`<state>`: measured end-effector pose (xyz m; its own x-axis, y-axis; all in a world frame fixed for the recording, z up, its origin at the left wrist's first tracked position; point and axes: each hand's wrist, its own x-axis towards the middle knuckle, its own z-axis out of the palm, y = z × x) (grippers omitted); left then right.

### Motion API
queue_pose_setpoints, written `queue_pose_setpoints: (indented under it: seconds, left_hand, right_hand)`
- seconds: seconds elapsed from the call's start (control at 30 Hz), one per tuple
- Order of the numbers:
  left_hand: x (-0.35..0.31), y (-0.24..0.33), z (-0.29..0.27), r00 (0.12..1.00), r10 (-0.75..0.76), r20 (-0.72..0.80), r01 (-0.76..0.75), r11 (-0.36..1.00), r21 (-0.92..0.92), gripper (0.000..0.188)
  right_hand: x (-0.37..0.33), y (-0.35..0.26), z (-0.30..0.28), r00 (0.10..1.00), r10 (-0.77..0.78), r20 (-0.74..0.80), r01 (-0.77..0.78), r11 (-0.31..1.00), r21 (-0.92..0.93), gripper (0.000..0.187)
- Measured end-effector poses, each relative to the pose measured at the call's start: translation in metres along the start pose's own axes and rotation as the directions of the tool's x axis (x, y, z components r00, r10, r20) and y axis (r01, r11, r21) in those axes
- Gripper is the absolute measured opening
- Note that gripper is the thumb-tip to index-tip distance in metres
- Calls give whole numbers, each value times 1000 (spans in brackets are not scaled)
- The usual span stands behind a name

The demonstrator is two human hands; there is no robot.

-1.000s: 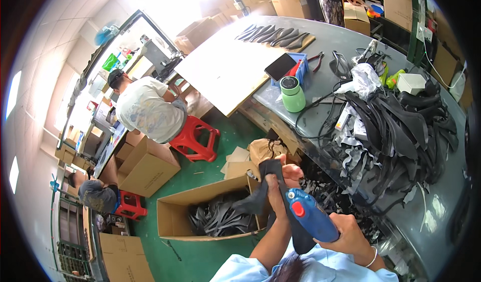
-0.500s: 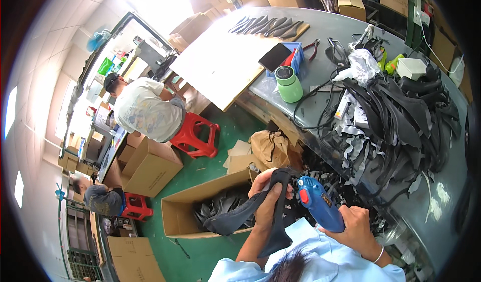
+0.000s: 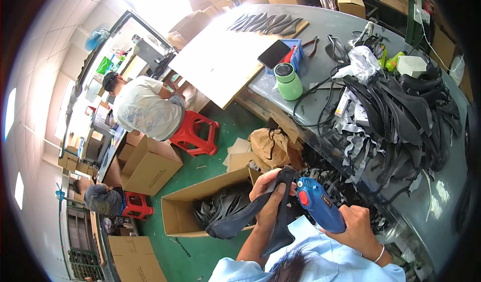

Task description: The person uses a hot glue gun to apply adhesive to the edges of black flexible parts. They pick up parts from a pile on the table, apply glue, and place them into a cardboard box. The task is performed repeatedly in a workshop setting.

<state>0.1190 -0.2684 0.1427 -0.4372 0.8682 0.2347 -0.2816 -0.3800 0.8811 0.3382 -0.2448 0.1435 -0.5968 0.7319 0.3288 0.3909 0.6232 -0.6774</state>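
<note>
My left hand grips a curved black strip of soft-looking material, bent over between thumb and fingers, with both ends hanging down. In my right hand is a blue handheld power tool with a red button, my fingers wrapped round its lower body. The tool's head is close to the bend of the strip; whether they touch I cannot tell. Below and left of my left hand, an open cardboard box holds several similar black pieces.
A metal table bears a heap of black strips, a green bottle, a blue bin and cables. Dark scraps lie under its edge. Two people sit on red stools to the left, near another box.
The black strip and my left hand have shifted very slightly, the strip's hanging end a little to the right. My right hand and the tool stay almost in place.
</note>
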Motion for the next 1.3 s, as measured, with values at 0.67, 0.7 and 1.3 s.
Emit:
queue_pose_setpoints:
  seconds: [0.67,0.7,1.3]
  left_hand:
    - [39,67,-19,690,-715,111,606,655,452,30]
    - [39,69,-19,684,-723,100,607,639,472,31]
    - [48,36,-42,572,-734,366,241,577,780,35]
  right_hand:
    - [-13,15,7,1000,6,22,-4,998,-67,31]
    - [-12,14,6,999,2,40,1,998,-67,30]
    - [-11,8,17,993,-61,102,65,997,-34,31]
